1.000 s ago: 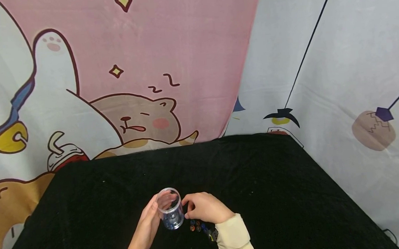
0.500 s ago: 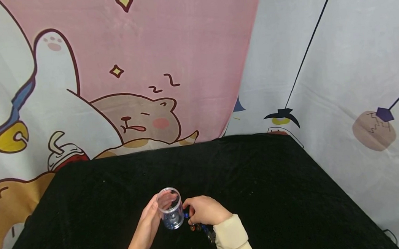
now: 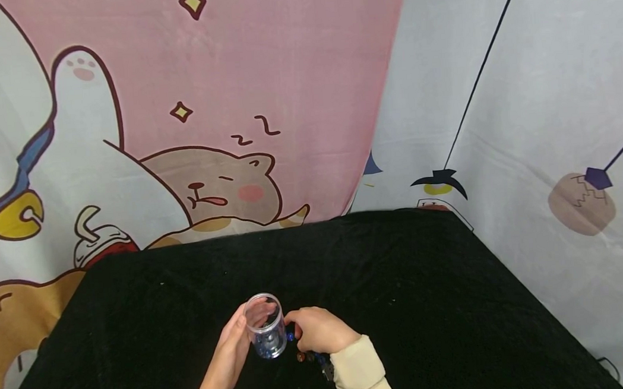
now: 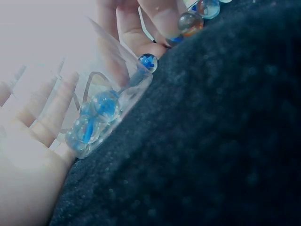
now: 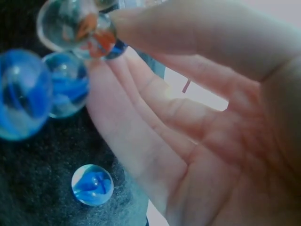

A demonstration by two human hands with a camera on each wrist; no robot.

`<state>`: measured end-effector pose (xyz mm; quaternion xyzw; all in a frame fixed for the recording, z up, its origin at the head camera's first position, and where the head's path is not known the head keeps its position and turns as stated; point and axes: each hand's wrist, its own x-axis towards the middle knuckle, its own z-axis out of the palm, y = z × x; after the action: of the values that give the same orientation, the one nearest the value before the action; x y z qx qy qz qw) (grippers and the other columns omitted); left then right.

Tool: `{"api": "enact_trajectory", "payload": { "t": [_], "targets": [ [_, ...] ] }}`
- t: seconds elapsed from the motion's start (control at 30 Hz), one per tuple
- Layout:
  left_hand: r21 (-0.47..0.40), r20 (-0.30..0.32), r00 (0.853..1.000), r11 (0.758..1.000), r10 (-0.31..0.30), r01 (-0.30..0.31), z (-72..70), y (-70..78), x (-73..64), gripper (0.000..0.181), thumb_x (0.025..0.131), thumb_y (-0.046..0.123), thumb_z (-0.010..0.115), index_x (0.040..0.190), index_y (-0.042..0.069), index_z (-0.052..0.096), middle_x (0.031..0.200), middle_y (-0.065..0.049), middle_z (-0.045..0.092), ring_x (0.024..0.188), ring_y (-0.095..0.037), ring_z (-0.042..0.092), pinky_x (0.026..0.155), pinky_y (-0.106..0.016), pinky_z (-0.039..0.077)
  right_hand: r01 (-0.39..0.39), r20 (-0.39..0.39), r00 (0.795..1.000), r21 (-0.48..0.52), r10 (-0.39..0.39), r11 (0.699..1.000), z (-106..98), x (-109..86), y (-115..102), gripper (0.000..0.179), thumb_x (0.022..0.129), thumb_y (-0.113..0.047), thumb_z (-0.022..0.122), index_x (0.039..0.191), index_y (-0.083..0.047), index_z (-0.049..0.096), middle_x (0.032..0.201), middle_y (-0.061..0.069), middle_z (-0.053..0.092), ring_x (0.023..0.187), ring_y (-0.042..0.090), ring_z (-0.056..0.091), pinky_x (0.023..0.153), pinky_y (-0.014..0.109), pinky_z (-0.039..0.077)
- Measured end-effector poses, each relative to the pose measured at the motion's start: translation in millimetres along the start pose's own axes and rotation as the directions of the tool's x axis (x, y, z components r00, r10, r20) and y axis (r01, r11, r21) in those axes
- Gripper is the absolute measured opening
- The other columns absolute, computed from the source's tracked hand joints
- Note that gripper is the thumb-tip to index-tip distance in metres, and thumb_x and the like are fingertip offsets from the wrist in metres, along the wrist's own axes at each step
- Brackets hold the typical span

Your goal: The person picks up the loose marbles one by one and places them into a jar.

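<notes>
My left hand [image 3: 231,347] grips a clear plastic jar [image 3: 266,327], thumb on its near side and fingers behind. The jar tilts low over the black cloth. Several blue-swirled marbles [image 4: 104,107] lie inside by its base. To the jar's right, my right hand [image 3: 324,329] pinches a blue marble [image 5: 118,50] between thumb and finger, mostly hidden by the fingertips and an orange-swirled marble [image 5: 97,38]. One loose blue marble [image 4: 148,62] lies right by the jar's base.
More blue marbles [image 5: 22,94] lie on the cloth near the right wrist, partly covered by that hand in the head view. Black cloth [image 3: 431,306] covers the table. Behind it hangs a printed cartoon curtain [image 3: 306,99].
My right hand has shifted slightly down toward the loose marbles, and a blue marble now shows beside the jar. The left hand and jar have stayed put.
</notes>
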<state>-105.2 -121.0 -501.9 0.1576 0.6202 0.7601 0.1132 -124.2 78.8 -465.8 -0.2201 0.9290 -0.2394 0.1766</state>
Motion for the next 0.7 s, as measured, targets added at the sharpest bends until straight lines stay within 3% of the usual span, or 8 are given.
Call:
{"api": "enact_trajectory", "payload": {
  "t": [0.4,0.7],
  "targets": [
    [0.016,0.002,1.0,1.0,0.019,-0.019,0.3,-0.6,-0.9,0.042,0.098,0.03,0.021,0.133,0.01,0.035,0.131,-0.016,0.042,0.124,-0.031,0.034,0.102,-0.054,0.016,0.015,-0.044,0.999,0.046,-0.013,0.999,3.4,5.5,5.4,0.023,0.074,-0.004,0.065,0.095,-0.014,0.065,0.062,-0.009,0.051,0.05,0.005,0.047,0.048,0.021,0.04],
    [-0.003,-0.004,1.0,1.0,0.015,-0.015,-0.9,-3.8,1.2,0.042,0.098,0.028,0.021,0.133,0.009,0.035,0.131,-0.017,0.041,0.124,-0.032,0.034,0.101,-0.055,0.015,0.017,-0.061,0.998,0.083,-0.012,0.996,3.8,8.6,7.7,0.03,0.073,-0.002,0.068,0.101,-0.014,0.063,0.065,-0.009,0.05,0.055,0.005,0.047,0.052,0.021,0.041]
  ]
}}
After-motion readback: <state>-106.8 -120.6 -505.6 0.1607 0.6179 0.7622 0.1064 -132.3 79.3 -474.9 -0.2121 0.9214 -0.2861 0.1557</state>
